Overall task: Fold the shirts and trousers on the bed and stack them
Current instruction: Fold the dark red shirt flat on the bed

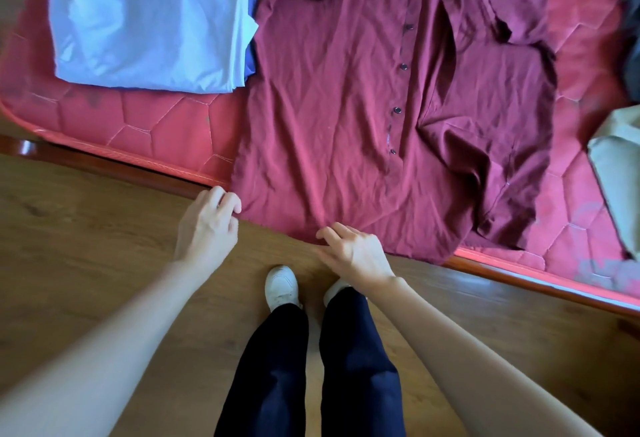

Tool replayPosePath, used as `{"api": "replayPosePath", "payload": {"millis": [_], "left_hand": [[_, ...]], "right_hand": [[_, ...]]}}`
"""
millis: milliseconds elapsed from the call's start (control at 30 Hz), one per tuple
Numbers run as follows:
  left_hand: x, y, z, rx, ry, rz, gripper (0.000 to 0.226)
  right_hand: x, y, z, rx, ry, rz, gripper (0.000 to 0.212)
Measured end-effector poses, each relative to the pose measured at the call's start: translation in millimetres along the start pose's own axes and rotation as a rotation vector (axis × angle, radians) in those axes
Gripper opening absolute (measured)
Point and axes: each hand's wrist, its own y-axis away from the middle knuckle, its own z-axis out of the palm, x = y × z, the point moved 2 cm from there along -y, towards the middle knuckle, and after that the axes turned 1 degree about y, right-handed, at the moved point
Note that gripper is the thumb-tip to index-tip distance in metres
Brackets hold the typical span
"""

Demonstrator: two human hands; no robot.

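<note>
Maroon shirt [346, 97] lies spread on the bed [156, 131]; left hand [207, 225] pinches its hem corner, right hand [353, 253] rests loosely open at the hem.

Head view — steeply down, close

One spread maroon shirt [346, 107], two folded garments [149, 21], two hands [207, 225].
</note>
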Motion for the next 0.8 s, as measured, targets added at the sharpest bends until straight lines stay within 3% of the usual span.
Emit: {"api": "replayPosePath", "payload": {"millis": [133,267,367,433,567,667,800], "left_hand": [[11.1,2.4,0.4,-0.061,-0.033,0.062,0.045],[48.0,-9.9,6.5,-0.090,0.002,0.183,0.042],[78.8,-24.3,17.9,-0.111,0.019,0.289,0.044],[96.4,-33.4,27.3,-0.146,0.024,0.340,0.045],[121.6,-44.8,44.7,-0.307,-0.006,0.352,0.054],[130.7,-48.1,53.1,-0.376,-0.048,0.331,0.058],[138.0,-49.5,57.6,-0.435,-0.117,0.309,0.058]], "right_hand": [[17.8,-3.0,-15.2,0.124,0.075,0.139,0.021],[53.0,-7.3,-26.4,0.204,0.047,0.511,0.040],[73.3,-7.7,-26.7,0.171,-0.114,0.790,0.067],[81.2,-10.7,-24.3,0.147,-0.255,0.892,0.070],[78.9,-12.0,-20.5,0.036,-0.225,0.879,0.035],[74.7,1.3,-26.3,0.120,-0.297,0.896,0.054],[76.9,25.4,-28.1,0.050,-0.301,0.918,0.046]]}}
